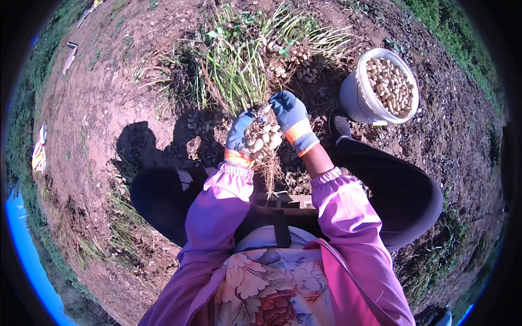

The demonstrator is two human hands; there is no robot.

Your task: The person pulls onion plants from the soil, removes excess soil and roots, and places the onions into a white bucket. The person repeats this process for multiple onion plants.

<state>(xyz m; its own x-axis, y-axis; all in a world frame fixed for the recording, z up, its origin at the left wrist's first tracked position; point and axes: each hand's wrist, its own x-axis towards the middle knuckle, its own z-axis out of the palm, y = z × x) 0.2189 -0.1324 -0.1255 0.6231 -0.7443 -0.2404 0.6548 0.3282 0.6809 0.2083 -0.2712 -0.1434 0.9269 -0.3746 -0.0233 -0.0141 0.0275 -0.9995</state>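
Note:
My left hand (239, 132), in a blue-grey rubber-coated glove with an orange cuff, grips an uprooted peanut plant (240, 77) near the base of its green stems. Its cluster of pale peanut pods (264, 140) faces me, and thin roots (270, 173) hang towards my lap. The palm side of this hand is hidden behind the pods. My right hand (290, 112), gloved alike, is curled at the upper right of the cluster. Its fingertips pinch a small pale piece, seemingly a pod; the fingers partly cover it.
A white plastic bucket (354, 95) full of picked peanuts (389, 87) stands at the right, beside my shoe (340, 126). More pulled peanut plants (301, 61) lie heaped ahead. Stripped stems (126, 228) lie at the left on dry soil (94, 122). My bent knees flank the work area.

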